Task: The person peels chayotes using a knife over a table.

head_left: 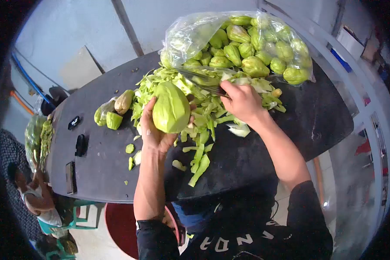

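Observation:
My left hand [154,134] is wrapped round a large, pale green chayote [171,107], its surface faceted where the skin is pared off. In my right hand [243,100] is a knife [203,82], gripped by the handle. Its blade points left, above and apart from the chayote. Beneath both hands spreads a heap of green peelings [154,82], with long strips [200,167] trailing toward the table's near edge. Behind the heap, a clear plastic bag [190,32] lies open, full of whole chayotes [253,67].
On the dark table [104,167], left of the heap, lie a brownish chayote [124,102] and a cut green piece [114,121]. Small black objects [80,145] and a phone-like slab [71,177] sit farther left. A red tub [121,229] stands below. Another person [37,197] sits at far left.

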Tool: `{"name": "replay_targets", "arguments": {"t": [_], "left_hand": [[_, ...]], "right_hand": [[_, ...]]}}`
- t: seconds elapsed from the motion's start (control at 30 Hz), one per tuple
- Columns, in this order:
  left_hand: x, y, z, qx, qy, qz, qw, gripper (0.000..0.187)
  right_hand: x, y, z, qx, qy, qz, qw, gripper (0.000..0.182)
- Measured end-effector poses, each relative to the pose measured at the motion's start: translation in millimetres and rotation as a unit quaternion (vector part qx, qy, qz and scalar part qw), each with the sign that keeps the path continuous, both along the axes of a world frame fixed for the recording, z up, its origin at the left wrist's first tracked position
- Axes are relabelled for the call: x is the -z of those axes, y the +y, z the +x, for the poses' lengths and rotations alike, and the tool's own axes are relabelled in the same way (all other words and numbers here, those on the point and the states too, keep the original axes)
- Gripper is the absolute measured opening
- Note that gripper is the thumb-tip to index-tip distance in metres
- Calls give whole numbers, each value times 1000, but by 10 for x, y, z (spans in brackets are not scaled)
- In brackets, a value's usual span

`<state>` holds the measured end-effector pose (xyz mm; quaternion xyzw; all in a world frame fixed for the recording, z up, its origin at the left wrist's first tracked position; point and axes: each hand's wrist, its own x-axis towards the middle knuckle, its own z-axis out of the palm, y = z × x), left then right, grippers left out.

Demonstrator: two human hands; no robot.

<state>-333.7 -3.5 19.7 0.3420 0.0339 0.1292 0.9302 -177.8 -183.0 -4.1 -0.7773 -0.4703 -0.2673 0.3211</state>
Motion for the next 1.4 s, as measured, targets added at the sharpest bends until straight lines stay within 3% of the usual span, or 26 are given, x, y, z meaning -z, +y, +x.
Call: {"name": "replay_targets", "arguments": {"t": [0.03, 0.1, 0.13, 0.17, 0.23, 0.47, 0.57, 0.63, 0.7, 0.83, 0.93, 0.97, 1.03, 1.17, 1.23, 1.4], "left_hand": [[62, 41, -6, -6, 1, -2, 1000, 56], [198, 154, 11, 7, -59, -95, 994, 52], [180, 140, 14, -10, -37, -88, 995, 57], [253, 185, 17, 19, -84, -159, 983, 56], [168, 100, -16, -6, -47, -98, 994, 56], [210, 15, 47, 23, -91, -137, 986, 57], [229, 26, 37, 31, -92, -153, 984, 56], [208, 13, 16, 32, -85, -138, 986, 55], [159, -47, -28, -103, 9, -84, 991, 56], [113, -8, -28, -65, -68, -104, 990, 57], [78, -14, -40, -107, -60, -83, 989, 56], [281, 189, -28, -39, -108, -96, 989, 51], [140, 79, 10, -97, -72, -90, 989, 50], [68, 111, -51, -85, -90, -68, 990, 54], [25, 87, -86, -81, -121, -39, 989, 59], [-34, 50, -117, -89, -87, 17, 992, 67]], "right_hand": [[14, 31, -49, -6, 1, -2, 1000, 18], [1, 83, -163, -88, -102, 45, 990, 21], [-28, 49, -247, -110, -139, 9, 984, 43], [-3, 106, -298, -147, -173, 40, 973, 45], [-60, 87, -468, -173, -211, 40, 961, 44], [-79, 120, -633, -130, -308, 36, 942, 23], [-42, 139, -623, -153, -296, 60, 941, 32], [-39, 119, -554, -142, -287, 48, 946, 27], [-9, 151, -420, -137, -243, 55, 959, 22], [-15, 114, -416, -110, -235, 38, 965, 22], [-20, 129, -354, -118, -199, 45, 972, 23], [2, 119, -326, -118, -163, 47, 978, 25], [-39, 99, -274, -127, -156, 43, 979, 27], [-112, 43, -405, -135, -153, 36, 978, 30], [-152, -9, -453, -136, -136, -3, 981, 43], [-87, 97, -373, -154, -152, 65, 974, 38]]}}
